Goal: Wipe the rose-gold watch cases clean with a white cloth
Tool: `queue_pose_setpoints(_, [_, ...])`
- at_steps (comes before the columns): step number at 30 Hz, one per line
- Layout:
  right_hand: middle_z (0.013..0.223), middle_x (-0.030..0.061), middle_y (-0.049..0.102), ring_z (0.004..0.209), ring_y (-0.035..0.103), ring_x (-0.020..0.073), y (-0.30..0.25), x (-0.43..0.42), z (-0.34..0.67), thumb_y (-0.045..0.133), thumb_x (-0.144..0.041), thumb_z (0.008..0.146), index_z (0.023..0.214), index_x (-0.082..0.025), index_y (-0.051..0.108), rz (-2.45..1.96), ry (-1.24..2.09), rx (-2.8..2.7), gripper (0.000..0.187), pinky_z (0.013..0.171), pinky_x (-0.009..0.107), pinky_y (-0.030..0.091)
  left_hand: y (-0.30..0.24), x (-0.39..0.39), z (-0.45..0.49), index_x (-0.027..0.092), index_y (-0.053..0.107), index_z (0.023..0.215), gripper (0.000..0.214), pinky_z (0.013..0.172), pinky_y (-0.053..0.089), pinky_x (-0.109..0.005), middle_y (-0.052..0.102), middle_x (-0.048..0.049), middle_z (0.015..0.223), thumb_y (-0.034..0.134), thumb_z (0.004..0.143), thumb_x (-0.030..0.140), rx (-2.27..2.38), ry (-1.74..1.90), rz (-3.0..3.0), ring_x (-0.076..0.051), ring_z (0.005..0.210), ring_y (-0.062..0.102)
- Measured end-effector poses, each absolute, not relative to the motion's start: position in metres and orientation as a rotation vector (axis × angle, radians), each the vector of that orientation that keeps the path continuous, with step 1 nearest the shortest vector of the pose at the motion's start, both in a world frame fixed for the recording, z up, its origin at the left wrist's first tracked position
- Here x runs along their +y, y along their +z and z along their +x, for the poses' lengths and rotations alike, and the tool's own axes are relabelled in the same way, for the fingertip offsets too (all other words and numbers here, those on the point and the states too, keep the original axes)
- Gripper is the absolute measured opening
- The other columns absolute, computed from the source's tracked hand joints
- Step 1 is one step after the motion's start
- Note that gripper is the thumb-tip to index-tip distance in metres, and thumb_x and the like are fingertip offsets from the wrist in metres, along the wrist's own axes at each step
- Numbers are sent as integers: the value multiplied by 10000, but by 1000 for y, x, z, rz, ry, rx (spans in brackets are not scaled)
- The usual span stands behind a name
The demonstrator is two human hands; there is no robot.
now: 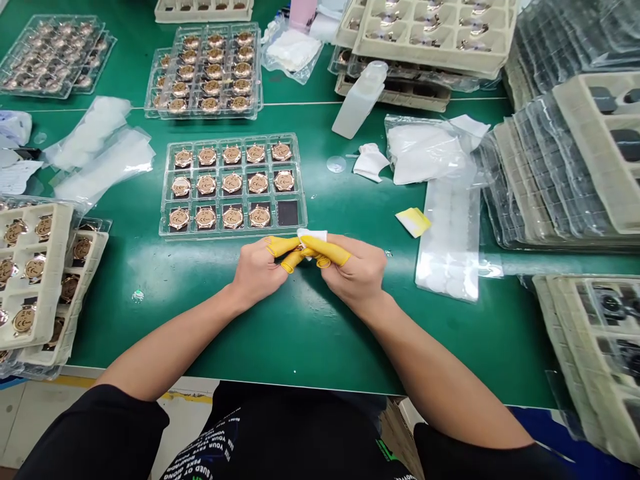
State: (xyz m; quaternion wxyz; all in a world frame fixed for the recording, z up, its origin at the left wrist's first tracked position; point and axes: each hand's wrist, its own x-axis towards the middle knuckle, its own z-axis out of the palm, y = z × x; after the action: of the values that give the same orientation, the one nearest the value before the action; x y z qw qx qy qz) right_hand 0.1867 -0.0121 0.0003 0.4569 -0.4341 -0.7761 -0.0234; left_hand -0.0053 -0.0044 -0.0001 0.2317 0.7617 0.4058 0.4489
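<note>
Left hand (pixel 260 268) is pinching a mostly hidden piece (pixel 301 247), seemingly for steadiness; right hand (pixel 356 270) is clamping a cloth (pixel 315 235) beside it. The tray (pixel 233 234) is keeping watches (pixel 233 182) apart.

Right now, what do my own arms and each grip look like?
Your left grip and right grip both wear thin yellow finger cots with rolled rims. The forearms are bare, below loose black short sleeves. No cables or markings show on the arms; white lettering is on the shirt.
</note>
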Motion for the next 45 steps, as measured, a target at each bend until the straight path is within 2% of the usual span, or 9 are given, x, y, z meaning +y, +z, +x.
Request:
queue_pose_setpoints(5, [823, 17, 805, 620, 679, 148, 0, -11, 195, 570, -61, 790, 949, -265, 809, -1325, -246, -1977, 353, 572, 285, 471, -3, -5, -5, 255, 811, 1065, 190, 752, 617, -301, 827, -23, 969, 707, 905, 255, 1206, 1239, 2098, -180, 814, 766])
queue_pose_setpoints(10, [874, -3, 814, 677, 697, 136, -5, -12, 187, 517, -66, 830, 996, -282, 803, -1168, -150, -2017, 394, 603, 265, 512, -6, -7, -7, 245, 825, 1038, 192, 704, 607, -296, 828, -32, 925, 688, 906, 273, 1230, 1149, 2160, -188, 792, 765])
queue_pose_setpoints(16, [665, 27, 739, 563, 594, 141, 6, -5, 197, 628, -149, 806, 757, -235, 778, -1448, -374, -1913, 179, 517, 310, 357, -1, -4, 0, 234, 822, 1049, 219, 833, 635, -356, 823, -51, 1021, 743, 846, 252, 1223, 1058, 1657, -219, 903, 780])
queue_pose_setpoints(20, [832, 49, 757, 793, 683, 201, 16, 0, 213, 695, -334, 892, 883, -255, 791, -1519, 83, -1565, 124, 712, 353, 545, 4, 4, 3, 166, 805, 988, 349, 767, 652, -356, 820, -87, 940, 860, 744, 410, 1148, 1006, 1089, -224, 850, 781])
queue_pose_setpoints(25, [981, 42, 804, 904, 746, 214, 14, 1, 205, 805, -484, 811, 965, -249, 798, -1337, 813, -1254, 282, 862, 411, 622, 7, 7, 3, 130, 782, 992, 507, 747, 652, -385, 806, -110, 932, 923, 647, 474, 1088, 993, 915, -233, 832, 769])
queue_pose_setpoints(33, [889, 33, 811, 684, 706, 163, 14, -5, 186, 866, -467, 728, 943, -239, 827, -1351, 1080, -1198, 316, 591, 293, 587, 7, 5, 6, 135, 781, 940, 482, 714, 640, -320, 796, -79, 893, 947, 603, 437, 1063, 991, 876, -183, 772, 745])
queue_pose_setpoints(38, [907, 27, 812, 755, 724, 171, 9, -11, 182, 715, -263, 858, 937, -257, 825, -1247, 699, -1593, 136, 670, 308, 578, 4, 3, 1, 178, 813, 941, 270, 789, 610, -307, 808, -52, 920, 860, 717, 320, 1065, 962, 1203, -178, 820, 744])
queue_pose_setpoints(42, [885, 15, 815, 665, 683, 151, 1, -11, 183, 589, -73, 804, 958, -271, 819, -1108, 170, -1927, 341, 607, 299, 522, 5, -2, -3, 221, 834, 868, 106, 710, 544, -278, 796, -21, 830, 778, 778, 225, 1258, 945, 1644, -152, 742, 694])
queue_pose_setpoints(45, [889, 7, 818, 665, 691, 153, 2, -9, 185, 589, -69, 786, 955, -273, 822, -1135, 151, -1873, 354, 595, 290, 525, 4, -3, -2, 231, 840, 934, 144, 688, 527, -270, 796, -26, 838, 772, 808, 235, 1284, 1029, 1700, -146, 732, 678])
